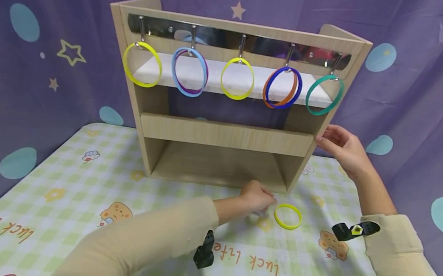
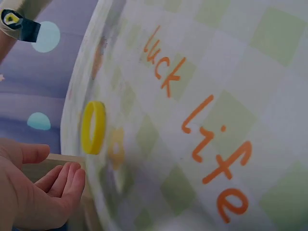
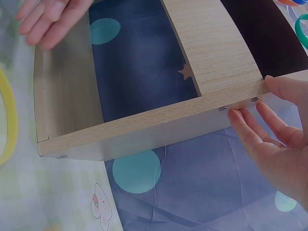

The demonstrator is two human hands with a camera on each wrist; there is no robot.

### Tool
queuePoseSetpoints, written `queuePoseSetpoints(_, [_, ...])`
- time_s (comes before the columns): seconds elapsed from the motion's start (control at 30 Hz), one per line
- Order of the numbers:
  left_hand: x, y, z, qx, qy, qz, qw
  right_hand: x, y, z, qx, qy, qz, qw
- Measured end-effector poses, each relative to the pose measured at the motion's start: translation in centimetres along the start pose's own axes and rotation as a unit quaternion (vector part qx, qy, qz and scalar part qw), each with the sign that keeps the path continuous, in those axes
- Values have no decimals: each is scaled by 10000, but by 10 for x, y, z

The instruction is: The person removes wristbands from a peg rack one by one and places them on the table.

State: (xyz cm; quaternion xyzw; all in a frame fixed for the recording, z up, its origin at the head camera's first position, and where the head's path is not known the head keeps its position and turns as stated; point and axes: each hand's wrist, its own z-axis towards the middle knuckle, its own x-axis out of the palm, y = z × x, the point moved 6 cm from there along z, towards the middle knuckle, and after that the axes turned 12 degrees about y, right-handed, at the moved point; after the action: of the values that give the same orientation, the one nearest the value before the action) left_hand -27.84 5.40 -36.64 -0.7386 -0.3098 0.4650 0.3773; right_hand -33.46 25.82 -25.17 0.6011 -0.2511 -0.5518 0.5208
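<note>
A yellow ring (image 1: 288,216) lies flat on the checked tablecloth. My left hand (image 1: 256,196) is just left of it in the head view, fingertips close to its rim. Relaxed fingers and thumb stand apart in the left wrist view, with nothing between them, and the yellow ring (image 2: 93,127) is beyond them. My right hand (image 1: 343,147) holds the right side panel of a wooden shelf (image 1: 226,135). In the right wrist view its thumb is at the panel's front edge, while the fingertips (image 3: 236,115) touch the outer face.
A metal rail (image 1: 217,35) with several hooks spans the shelf's top. From them hang a yellow ring (image 1: 124,61), a light blue ring (image 1: 173,66) with a purple one, another yellow ring (image 1: 222,76), a blue ring (image 1: 300,88) with an orange one, and a green ring (image 1: 309,98).
</note>
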Motion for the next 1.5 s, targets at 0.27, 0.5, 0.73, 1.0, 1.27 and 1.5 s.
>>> queuePoseSetpoints(0.27, [-8, -22, -9, 407, 175, 306, 9986, -1, 0, 0, 194, -71, -232, 9995])
queuePoseSetpoints(0.5, [-15, -40, -14, 517, 300, 331, 9977, 1, -1, -1, -27, 104, -122, 9999])
queuePoseSetpoints(0.73, [-30, -67, -22, 585, 254, 290, 9975, 0, -1, -1, -15, 70, -204, 9998])
queuePoseSetpoints(1.0, [-45, -98, -29, 999, 265, -19, 9946, -1, -2, -1, -36, 91, -185, 9998])
queuePoseSetpoints(1.27, [-60, -130, -40, 1498, 229, -338, 9879, 0, 0, 0, -150, 120, -7, 9998])
queuePoseSetpoints(1.5, [-78, -162, -58, 1909, -104, 127, 9815, 0, 2, 0, 33, -24, -133, 9999])
